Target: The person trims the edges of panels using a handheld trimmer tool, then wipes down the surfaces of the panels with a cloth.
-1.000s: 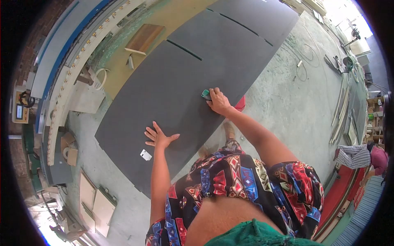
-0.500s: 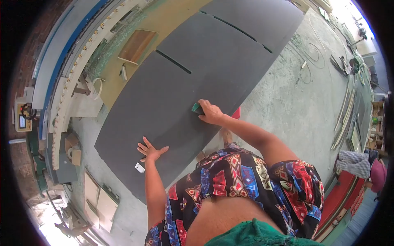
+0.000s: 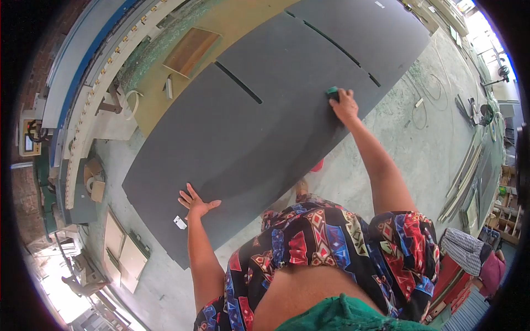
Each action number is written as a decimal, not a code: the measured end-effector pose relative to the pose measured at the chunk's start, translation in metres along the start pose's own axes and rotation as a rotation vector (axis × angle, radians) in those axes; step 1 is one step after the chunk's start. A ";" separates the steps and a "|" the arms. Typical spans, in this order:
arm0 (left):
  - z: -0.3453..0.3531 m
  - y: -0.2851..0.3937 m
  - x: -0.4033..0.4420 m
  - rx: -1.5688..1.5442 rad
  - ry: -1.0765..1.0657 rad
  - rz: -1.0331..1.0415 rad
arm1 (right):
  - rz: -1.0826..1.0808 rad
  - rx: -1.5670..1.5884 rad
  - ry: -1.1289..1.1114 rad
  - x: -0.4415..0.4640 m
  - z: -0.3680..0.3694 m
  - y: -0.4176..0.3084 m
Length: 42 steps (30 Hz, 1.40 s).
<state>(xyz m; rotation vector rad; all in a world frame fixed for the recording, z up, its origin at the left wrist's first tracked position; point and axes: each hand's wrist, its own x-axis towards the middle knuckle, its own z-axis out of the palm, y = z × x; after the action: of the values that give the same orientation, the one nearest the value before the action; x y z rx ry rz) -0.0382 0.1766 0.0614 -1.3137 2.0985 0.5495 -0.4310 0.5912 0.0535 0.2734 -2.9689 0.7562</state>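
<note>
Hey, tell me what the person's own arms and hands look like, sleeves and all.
Both the left hand and the right hand are gloveless, and the forearms are bare, with no watch or bracelet visible. The left sleeve and right sleeve are short, black with red, blue and cream geometric patches.
</note>
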 end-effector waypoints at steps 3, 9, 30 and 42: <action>-0.001 -0.004 0.000 0.012 -0.005 -0.006 | 0.159 -0.056 0.085 0.016 -0.013 0.030; -0.001 0.013 -0.002 0.032 0.006 -0.038 | 0.380 -0.032 0.083 0.059 -0.012 0.074; -0.004 -0.017 0.005 0.003 0.030 0.002 | 0.234 -0.074 0.001 0.021 -0.018 0.035; -0.008 -0.006 0.015 0.020 0.019 0.002 | 0.061 -0.047 -0.072 -0.001 -0.004 0.013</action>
<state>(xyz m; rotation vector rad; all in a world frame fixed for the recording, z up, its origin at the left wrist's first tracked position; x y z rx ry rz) -0.0402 0.1591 0.0573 -1.3105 2.1157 0.5168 -0.4326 0.6040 0.0508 0.2125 -3.0709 0.6959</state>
